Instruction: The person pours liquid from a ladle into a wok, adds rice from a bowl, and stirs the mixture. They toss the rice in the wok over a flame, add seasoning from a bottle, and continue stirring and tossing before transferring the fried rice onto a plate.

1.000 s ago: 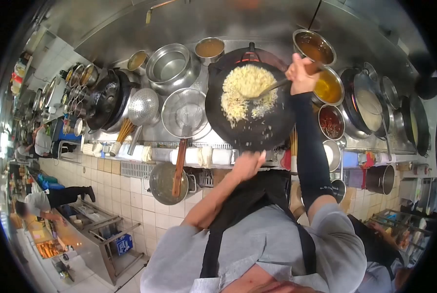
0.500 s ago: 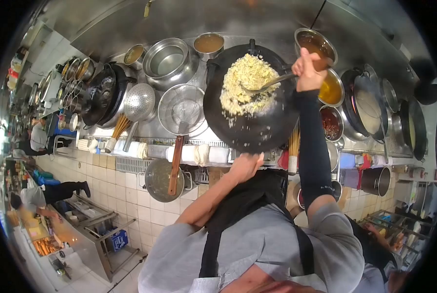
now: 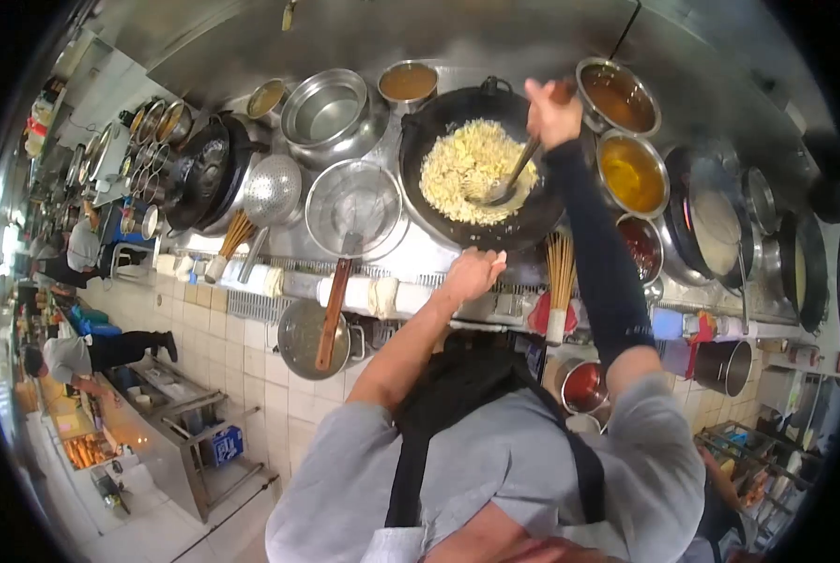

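Note:
My right hand (image 3: pixel 553 114) is closed round the handle of a ladle (image 3: pixel 501 192). The ladle's bowl rests in a mound of fried rice (image 3: pixel 462 169) with yellow bits of egg. The rice lies in a large black wok (image 3: pixel 422 208) on the stove. At the wok's near rim, my left hand (image 3: pixel 476 274) is closed on the wok, its exact grip partly hidden by the fingers. A dark sleeve covers my right forearm, which reaches over the wok's right side.
Left of the wok are a wire strainer (image 3: pixel 352 208), a perforated skimmer (image 3: pixel 272 190) and a metal pot (image 3: pixel 324 111). Sauce bowls, one of yellow oil (image 3: pixel 632 173), stand at the right. A bamboo brush (image 3: pixel 560 281) sits near the front edge. Co-workers are farther off.
The wok's near rim has moved away from me, and my left hand with it. My right hand has shifted left, and the ladle's bowl now points toward me. The rice has gathered into a rounder heap.

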Demonstrator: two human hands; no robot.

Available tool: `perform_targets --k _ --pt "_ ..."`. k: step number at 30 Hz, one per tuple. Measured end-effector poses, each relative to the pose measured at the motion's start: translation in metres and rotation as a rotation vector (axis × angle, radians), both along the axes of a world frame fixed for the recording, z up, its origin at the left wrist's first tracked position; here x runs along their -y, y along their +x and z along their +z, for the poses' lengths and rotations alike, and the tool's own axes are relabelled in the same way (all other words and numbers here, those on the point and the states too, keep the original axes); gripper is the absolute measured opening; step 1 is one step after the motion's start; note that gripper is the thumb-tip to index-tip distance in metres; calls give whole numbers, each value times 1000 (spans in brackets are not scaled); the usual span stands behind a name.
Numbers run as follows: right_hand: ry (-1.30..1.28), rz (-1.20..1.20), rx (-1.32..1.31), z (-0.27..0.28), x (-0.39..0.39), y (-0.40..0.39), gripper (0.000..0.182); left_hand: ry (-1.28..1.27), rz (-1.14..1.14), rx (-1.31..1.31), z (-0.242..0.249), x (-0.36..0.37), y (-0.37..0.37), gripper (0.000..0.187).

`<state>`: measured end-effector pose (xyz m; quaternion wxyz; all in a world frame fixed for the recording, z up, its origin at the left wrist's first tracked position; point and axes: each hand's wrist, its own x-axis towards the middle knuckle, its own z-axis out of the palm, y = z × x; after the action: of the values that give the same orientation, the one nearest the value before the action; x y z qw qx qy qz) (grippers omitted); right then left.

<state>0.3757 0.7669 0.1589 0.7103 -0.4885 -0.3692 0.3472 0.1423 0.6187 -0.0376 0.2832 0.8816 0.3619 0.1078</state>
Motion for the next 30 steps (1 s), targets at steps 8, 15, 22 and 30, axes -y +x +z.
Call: perform_targets --k 8,15,22,30 --pt "10 85 72 -34 2 27 36 -2 24 17 6 -1 4 36" --pt "157 -111 -122 -31 7 17 38 -31 54 -5 6 7 2 39" --pt "398 -218 -115 -3 15 49 36 3 94 50 13 -2 8 40" --pt "262 -92 -91 -1 30 8 39 -9 131 72 5 5 7 42"
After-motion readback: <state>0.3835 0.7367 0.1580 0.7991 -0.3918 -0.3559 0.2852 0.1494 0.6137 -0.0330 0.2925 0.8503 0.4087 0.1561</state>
